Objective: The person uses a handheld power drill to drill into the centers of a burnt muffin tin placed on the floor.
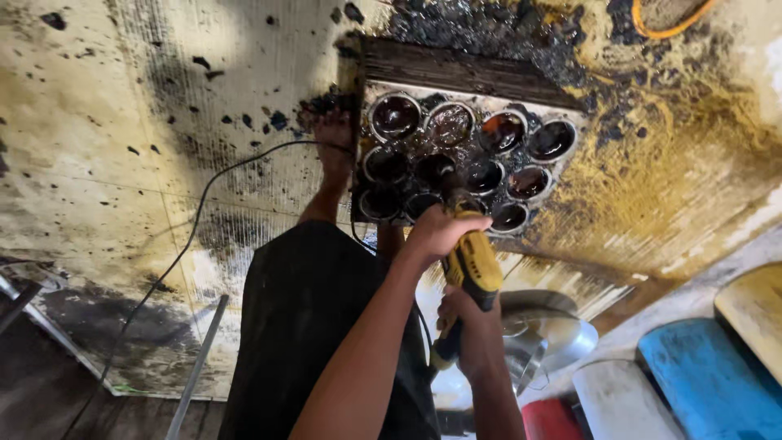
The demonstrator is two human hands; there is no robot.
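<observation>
A yellow and black corded power tool (472, 265) points down into a grimy metal tray (574, 122) of round cups, its tip near the cup in the front middle. My left hand (438, 232) grips the tool's front body. My right hand (466, 316) holds its rear handle lower down. My bare foot (332, 134) rests against the tray's left edge, with my leg in dark shorts (309, 326) below it. The tray lies on a stained, soot-marked floor (122, 122).
A dark wooden plank (464, 69) lies along the tray's far side. A black cord (187, 236) trails left across the floor. A metal bowl (558, 334), blue (709, 383), white (619, 403) and red (550, 420) items sit lower right. A metal rod (199, 358) lies lower left.
</observation>
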